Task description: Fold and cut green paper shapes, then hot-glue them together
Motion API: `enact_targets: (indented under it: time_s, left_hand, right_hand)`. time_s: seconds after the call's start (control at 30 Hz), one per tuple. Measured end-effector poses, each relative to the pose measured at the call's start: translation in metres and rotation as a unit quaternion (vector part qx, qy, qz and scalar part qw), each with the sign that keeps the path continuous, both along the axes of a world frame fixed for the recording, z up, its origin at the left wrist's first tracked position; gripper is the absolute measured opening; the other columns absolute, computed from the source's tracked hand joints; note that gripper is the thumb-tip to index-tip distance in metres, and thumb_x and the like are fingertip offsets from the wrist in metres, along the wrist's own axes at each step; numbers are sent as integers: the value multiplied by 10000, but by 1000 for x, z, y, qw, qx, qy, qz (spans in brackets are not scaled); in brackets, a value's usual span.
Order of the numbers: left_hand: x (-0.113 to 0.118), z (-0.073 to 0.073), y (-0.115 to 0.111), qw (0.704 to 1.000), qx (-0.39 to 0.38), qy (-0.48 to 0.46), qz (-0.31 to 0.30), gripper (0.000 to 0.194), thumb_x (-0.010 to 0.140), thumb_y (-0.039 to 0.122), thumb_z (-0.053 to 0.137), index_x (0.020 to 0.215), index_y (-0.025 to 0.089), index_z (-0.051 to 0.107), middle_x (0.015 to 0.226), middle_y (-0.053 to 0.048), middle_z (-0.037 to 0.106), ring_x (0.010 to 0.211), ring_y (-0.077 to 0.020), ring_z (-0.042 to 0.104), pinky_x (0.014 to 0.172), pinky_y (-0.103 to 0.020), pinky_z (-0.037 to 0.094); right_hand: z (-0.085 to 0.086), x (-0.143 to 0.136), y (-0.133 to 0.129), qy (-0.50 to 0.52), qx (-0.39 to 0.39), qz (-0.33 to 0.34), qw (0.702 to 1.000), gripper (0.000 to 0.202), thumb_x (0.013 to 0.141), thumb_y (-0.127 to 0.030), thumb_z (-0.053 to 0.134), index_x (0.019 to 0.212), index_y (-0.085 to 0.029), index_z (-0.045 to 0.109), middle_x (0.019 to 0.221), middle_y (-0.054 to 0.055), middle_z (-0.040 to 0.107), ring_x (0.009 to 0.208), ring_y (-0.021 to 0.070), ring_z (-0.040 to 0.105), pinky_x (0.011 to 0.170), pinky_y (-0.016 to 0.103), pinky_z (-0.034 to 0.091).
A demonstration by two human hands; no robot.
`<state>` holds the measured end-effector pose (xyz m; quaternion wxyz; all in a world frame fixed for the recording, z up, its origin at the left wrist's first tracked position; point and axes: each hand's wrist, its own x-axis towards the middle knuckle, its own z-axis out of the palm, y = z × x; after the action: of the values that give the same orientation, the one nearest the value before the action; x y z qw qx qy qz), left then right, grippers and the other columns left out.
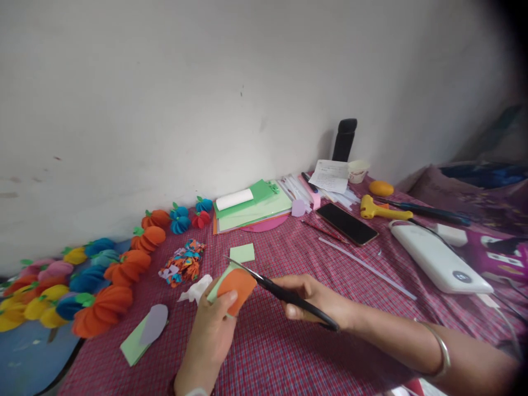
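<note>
Between the thumb and fingers of my left hand [216, 324] is an orange paper piece [241, 287] with a rounded edge, laid over light green paper [219, 283]. My right hand [307, 297] grips black-handled scissors [284, 290], whose blades meet the upper edge of the papers. How far the blades are apart is hard to see. A small light green paper rectangle [242, 253] lies just beyond the scissors. Left of my left hand are crumpled white tissue [197, 290] and a lilac paper shape [154, 324] on folded green paper [135, 345].
Paper pumpkins [103, 313] in several colours line the left side, near a pile of paper scraps [185, 263]. Paper sheets [264, 212] lie by the wall. Rightward are a phone [347, 224], a yellow hammer-shaped tool [383, 209], a glue gun stick [367, 268] and a white power bank [437, 256].
</note>
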<state>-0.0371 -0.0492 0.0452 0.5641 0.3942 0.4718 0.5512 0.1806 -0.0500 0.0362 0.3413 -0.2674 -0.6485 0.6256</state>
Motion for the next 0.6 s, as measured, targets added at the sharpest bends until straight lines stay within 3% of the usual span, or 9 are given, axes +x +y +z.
enact_targets:
  time_s: [0.1,0.23,0.47,0.6]
  left_hand:
    - [-12,-6,2,999,10,34,-9,130,673,224,661,785,276,704,844,-36,724,844,-269,664,808,-431,519]
    - [-21,-8,2,997,29,71,-18,166,647,201,690,796,274,702,901,-40,719,873,-249,653,809,-385,521]
    - [-3,18,-4,998,-3,-19,-67,189,646,185,701,797,297,684,778,37,718,737,-179,660,755,-316,538]
    - [-1,28,-2,992,-16,-56,-112,228,605,163,745,811,249,703,750,18,719,691,-169,654,732,-295,534]
  right_hand:
    - [4,2,-2,-3,-1,2,1000,667,748,-616,616,1226,-150,599,812,32,569,779,166,480,676,266,393]
    - [10,5,-7,-5,-1,7,1000,685,737,-628,620,1220,-144,603,750,12,517,702,131,428,613,236,355]
    - [16,15,-14,-4,2,8,1000,692,749,-602,629,1266,-145,570,687,-18,451,613,88,330,533,203,277]
    - [18,21,-17,-12,-2,11,1000,689,743,-597,638,1262,-150,575,701,-12,473,623,95,343,540,208,283]
